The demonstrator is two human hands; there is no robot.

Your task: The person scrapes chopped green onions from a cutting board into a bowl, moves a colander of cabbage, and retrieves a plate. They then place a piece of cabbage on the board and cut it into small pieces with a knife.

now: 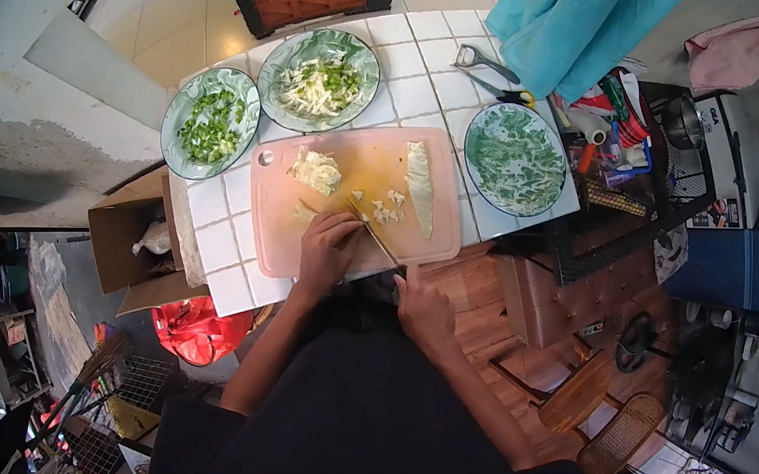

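My right hand [425,308] is closed around the handle of a knife [382,243], whose blade slants up and left across the pink cutting board [272,243]. Beside the blade, my left hand [329,245] rests on the board with curled fingers; what lies under them is hidden. Small pale chopped pieces [389,210] are scattered just beyond the blade. A pile of pale cut vegetable, perhaps cabbage, [317,171] sits at the board's left, and a long pale-green leafy piece [419,188] lies along its right side.
Left of the board stand a bowl of chopped greens [210,126] and a plate of pale and green pieces [333,87]. A green-patterned plate [515,159] stands right, near a peeler [487,63] and scissors [516,97]. Teal cloth [580,19] hangs behind. White tiles [229,284] cover the counter.
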